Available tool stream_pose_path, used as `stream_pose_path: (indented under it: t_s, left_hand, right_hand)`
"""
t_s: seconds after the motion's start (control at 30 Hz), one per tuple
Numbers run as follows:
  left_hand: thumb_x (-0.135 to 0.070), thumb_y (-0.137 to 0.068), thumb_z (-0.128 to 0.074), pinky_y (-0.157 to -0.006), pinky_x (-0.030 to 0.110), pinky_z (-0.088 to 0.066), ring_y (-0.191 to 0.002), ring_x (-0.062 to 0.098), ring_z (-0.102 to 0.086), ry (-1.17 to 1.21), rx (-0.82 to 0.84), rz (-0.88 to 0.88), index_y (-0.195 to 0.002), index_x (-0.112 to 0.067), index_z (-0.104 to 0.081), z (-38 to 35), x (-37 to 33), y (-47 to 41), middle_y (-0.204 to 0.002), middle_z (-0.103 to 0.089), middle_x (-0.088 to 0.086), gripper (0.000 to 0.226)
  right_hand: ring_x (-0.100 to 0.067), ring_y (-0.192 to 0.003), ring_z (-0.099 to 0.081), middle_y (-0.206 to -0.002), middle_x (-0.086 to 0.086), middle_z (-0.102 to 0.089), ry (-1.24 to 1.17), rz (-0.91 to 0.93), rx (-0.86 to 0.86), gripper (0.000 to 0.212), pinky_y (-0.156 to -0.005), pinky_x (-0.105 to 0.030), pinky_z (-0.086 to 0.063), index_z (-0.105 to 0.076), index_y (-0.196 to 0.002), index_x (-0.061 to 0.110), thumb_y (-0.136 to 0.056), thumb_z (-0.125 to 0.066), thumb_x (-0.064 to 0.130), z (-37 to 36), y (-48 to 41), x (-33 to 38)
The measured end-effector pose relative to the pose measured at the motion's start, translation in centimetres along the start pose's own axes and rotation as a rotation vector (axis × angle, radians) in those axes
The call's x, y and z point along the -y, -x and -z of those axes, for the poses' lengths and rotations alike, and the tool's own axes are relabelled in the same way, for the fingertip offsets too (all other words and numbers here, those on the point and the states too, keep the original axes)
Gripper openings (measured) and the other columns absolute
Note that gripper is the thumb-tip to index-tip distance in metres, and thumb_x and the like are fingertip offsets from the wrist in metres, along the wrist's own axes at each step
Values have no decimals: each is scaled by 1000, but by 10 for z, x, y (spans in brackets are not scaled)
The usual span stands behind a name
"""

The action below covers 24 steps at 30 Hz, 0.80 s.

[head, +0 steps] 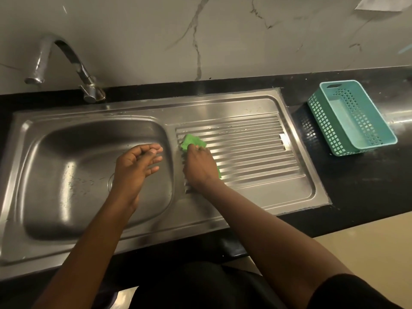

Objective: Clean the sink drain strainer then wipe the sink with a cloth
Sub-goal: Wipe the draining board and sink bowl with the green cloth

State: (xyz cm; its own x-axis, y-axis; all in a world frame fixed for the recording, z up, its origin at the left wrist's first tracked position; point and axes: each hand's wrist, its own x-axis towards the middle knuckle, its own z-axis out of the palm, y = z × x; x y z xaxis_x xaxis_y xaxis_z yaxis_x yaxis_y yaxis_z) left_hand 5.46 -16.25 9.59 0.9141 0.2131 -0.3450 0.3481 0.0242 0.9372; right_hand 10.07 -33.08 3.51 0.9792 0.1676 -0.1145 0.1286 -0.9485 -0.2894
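Green cloth [193, 142] lies bunched on the ribbed drainboard [252, 150] of the steel sink [138, 108], grasped and pressed down by the right hand [199, 167]. Over the basin [66, 175] the left hand [133, 168] hovers, fingers loosely curled, holding nothing. A tap [66, 59] stands behind, and a teal basket [327, 128] sits on the black counter [356, 186].

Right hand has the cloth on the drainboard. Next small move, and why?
Probably sweep the right hand and green cloth rightward along the drainboard ribs: the cloth sits at their left end, with the ribs' whole length beyond it uncovered.
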Motion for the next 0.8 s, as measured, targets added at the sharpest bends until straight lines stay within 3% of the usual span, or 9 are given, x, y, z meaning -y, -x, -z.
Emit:
stream_pose_path:
  t_s: [0.03, 0.1, 0.27, 0.37, 0.43, 0.53, 0.67, 0.8]
  left_hand:
    - [-18, -106, -58, -97, 39, -59, -112, 20, -75, -5, 7, 2, -122, -12, -73, -1, 0, 1, -119, -79, 3, 23]
    - [-18, -106, -58, -97, 39, -59, -111, 20, -75, -8, 18, 6, -122, -12, -73, -3, 1, 2, -119, -79, 3, 23]
    - [-16, -105, -58, -97, 41, -58, -113, 25, -74, 4, 20, 6, -119, -12, -74, -10, -4, 3, -118, -79, 5, 21]
    - [-17, -105, -58, -99, 44, -57, -114, 26, -74, 1, 29, -1, -119, -12, -74, -11, -6, 4, -120, -78, 6, 22]
    - [-17, -105, -58, -99, 44, -58, -114, 25, -74, -3, 33, -3, -119, -13, -74, -13, -5, 5, -120, -78, 5, 22]
    - [-17, -104, -59, -99, 43, -58, -113, 24, -74, -4, 39, 7, -115, -16, -76, -22, -2, 8, -118, -79, 4, 19]
    - [-16, -104, -60, -96, 40, -58, -114, 28, -74, 16, 18, 22, -115, -14, -75, -41, 2, 13, -119, -78, 8, 19]
    - [-16, -104, -60, -99, 45, -57, -113, 29, -74, 11, -8, 18, -115, -14, -75, -62, 3, 18, -117, -79, 7, 19]
  right_hand:
    - [-44, -105, -62, -111, -25, -68, -88, -8, 7, 26, -78, -39, -38, -57, -117, 2, -92, -53, 10, 2, 1, 1]
    - [-47, -101, -62, -109, -28, -68, -245, -36, 77, 24, -70, -40, -34, -55, -118, 2, -95, -50, 9, 7, -2, 3]
    - [-29, -89, -65, -99, -18, -68, -1083, -302, 265, 23, -84, -46, -54, -66, -115, -5, -104, -52, 8, 23, -8, 0]
    - [-24, -67, -72, -88, -16, -73, -1418, -488, 185, 19, -59, -35, -60, -69, -112, 0, -102, -53, 3, 38, 1, -27]
    - [-30, -67, -72, -86, -18, -73, -1506, -569, 151, 16, -52, -35, -59, -69, -108, 3, -100, -55, 2, 50, 10, -58]
    - [-26, -70, -69, -87, -14, -69, -1387, -624, 78, 14, -50, -31, -57, -71, -102, 6, -98, -58, 4, 61, 25, -113]
    - [-25, -93, -66, -95, -1, -72, -845, -568, 3, 18, -71, -28, -50, -77, -108, 17, -94, -65, 15, 66, 36, -172]
    - [-30, -119, -58, -131, -7, -59, -228, -351, -79, 51, -90, -41, -54, -59, -142, 22, -91, -61, 25, 67, 35, -187]
